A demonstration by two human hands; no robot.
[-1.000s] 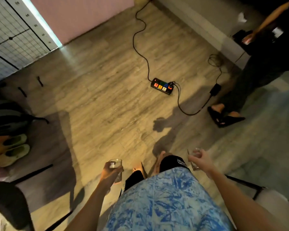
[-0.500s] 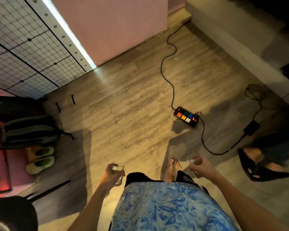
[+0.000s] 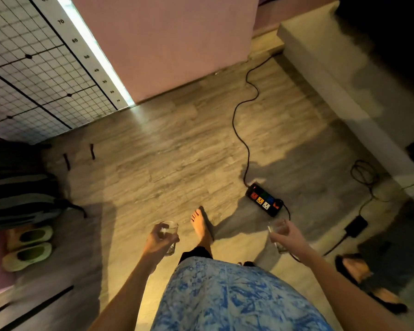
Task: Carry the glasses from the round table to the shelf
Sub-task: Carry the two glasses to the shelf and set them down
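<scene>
Since neither the round counter nor the shelf is in shot, this looks like the carry leg. Left hand [image 3: 157,242] is curled round the left glass [image 3: 171,229] and right hand [image 3: 289,236] round the right glass [image 3: 275,229], both roughly upright over the wood floor [image 3: 153,177]. Next imo: step past the power strip [image 3: 264,203] & its cord [image 3: 242,139] w/o tilting, then find the shelf.
</scene>
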